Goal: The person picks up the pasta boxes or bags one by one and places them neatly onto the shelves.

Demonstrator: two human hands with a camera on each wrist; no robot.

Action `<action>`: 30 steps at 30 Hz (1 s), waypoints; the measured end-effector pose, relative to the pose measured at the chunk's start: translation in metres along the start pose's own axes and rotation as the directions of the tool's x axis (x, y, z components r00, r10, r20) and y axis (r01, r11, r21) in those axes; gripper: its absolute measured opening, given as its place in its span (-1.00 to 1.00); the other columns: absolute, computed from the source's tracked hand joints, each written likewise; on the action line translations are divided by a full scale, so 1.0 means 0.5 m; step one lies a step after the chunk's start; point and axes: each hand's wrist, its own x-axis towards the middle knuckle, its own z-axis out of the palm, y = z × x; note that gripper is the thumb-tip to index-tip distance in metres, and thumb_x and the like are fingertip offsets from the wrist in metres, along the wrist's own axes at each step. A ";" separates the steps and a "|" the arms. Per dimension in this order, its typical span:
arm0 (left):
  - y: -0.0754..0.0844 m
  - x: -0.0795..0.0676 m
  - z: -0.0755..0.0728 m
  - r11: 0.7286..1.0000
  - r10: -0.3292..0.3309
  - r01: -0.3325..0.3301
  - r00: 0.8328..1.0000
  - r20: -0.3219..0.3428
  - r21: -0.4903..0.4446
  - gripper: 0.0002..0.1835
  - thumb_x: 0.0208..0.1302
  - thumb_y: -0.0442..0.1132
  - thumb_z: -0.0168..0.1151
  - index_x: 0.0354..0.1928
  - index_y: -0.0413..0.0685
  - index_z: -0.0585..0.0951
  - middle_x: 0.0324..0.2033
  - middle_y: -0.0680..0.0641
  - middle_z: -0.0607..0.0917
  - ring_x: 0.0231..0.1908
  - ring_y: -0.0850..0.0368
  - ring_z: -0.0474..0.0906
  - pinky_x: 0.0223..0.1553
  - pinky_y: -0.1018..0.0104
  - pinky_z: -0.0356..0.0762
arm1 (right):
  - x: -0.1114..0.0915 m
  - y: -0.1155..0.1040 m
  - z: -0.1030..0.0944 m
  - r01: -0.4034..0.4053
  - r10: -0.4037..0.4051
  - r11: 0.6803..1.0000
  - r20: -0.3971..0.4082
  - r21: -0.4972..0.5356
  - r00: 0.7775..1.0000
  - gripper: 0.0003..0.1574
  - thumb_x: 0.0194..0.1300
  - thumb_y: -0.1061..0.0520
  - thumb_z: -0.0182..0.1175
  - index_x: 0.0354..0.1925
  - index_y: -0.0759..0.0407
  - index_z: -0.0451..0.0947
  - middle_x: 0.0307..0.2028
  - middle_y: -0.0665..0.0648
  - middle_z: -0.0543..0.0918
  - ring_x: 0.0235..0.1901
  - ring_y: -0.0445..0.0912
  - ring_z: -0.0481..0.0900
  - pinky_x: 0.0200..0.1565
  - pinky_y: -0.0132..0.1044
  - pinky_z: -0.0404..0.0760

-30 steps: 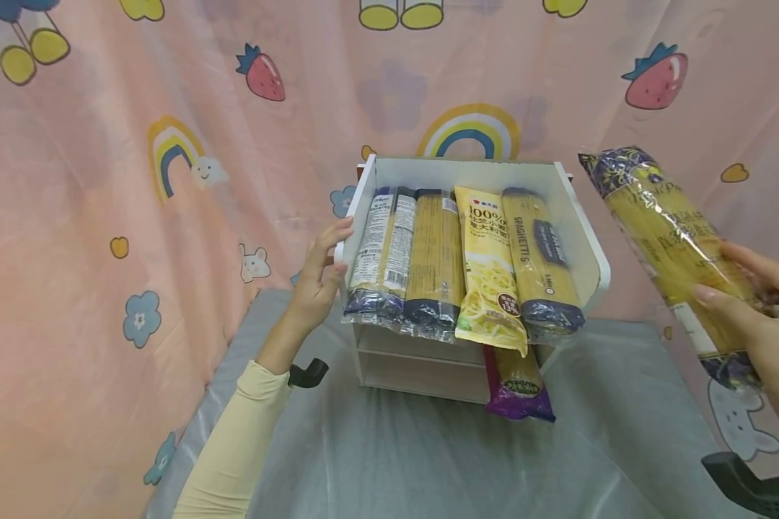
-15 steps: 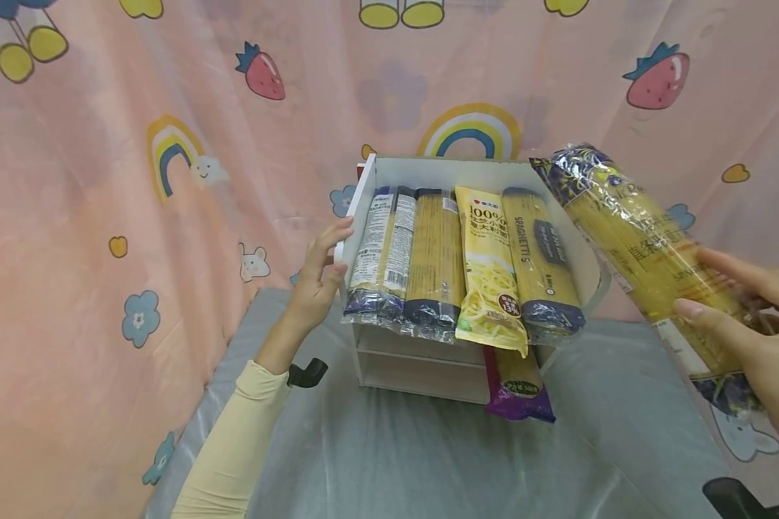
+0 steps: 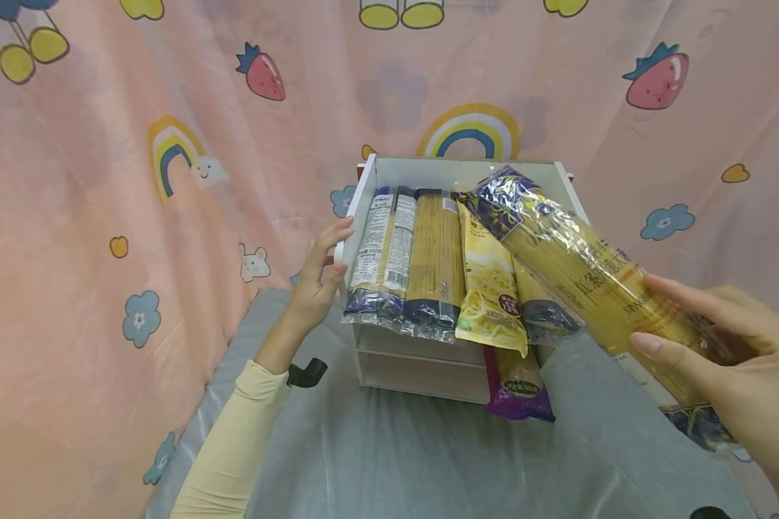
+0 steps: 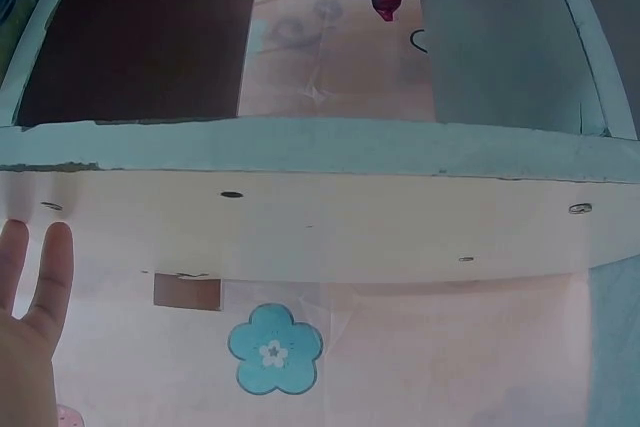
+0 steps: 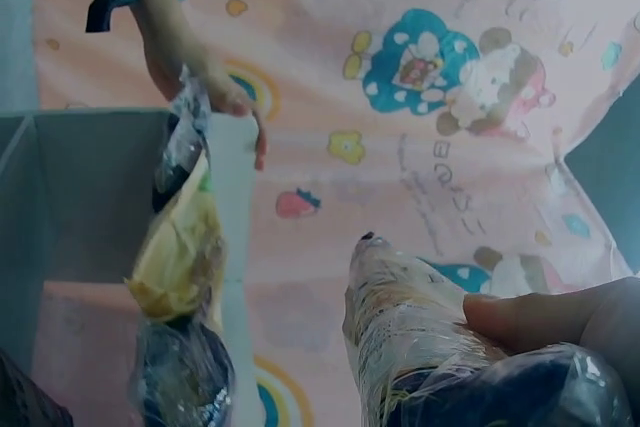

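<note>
My right hand [image 3: 733, 353] grips a clear pack of spaghetti [image 3: 578, 270] with dark blue ends, thumb on one side and fingers on the other. Tilted, its far end hangs over the right part of the white shelf unit [image 3: 415, 171]. On the unit's top, several pasta packs lie side by side: a white-labelled pack [image 3: 378, 249], a golden spaghetti pack [image 3: 433, 252], a yellow bag [image 3: 490, 288] and another spaghetti pack [image 3: 545, 306], partly hidden by the held one. Straight fingers of my left hand [image 3: 317, 277] touch the unit's left side.
A purple-ended pasta pack [image 3: 519, 396] juts out from a lower compartment at the right. Under the unit spreads a grey cloth [image 3: 428, 461]. Close behind it hangs a pink patterned curtain [image 3: 311, 144].
My right hand has carried the spaghetti pack leftward from beside the unit to over its right part, where it now covers part of the rightmost pack. The left hand has stayed in place.
</note>
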 end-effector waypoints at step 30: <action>0.001 0.001 -0.001 0.999 0.012 -0.012 1.000 -0.001 0.032 -0.29 0.46 0.28 -0.21 0.36 -0.14 0.27 0.45 -0.20 0.27 0.40 -0.04 0.19 0.05 0.11 0.37 | -0.102 -0.030 0.083 0.185 -0.200 0.980 0.317 0.079 0.927 -0.23 -0.27 0.45 0.56 0.04 0.16 0.68 -0.25 -0.15 0.64 -0.47 -0.36 0.35 -0.53 -0.47 0.30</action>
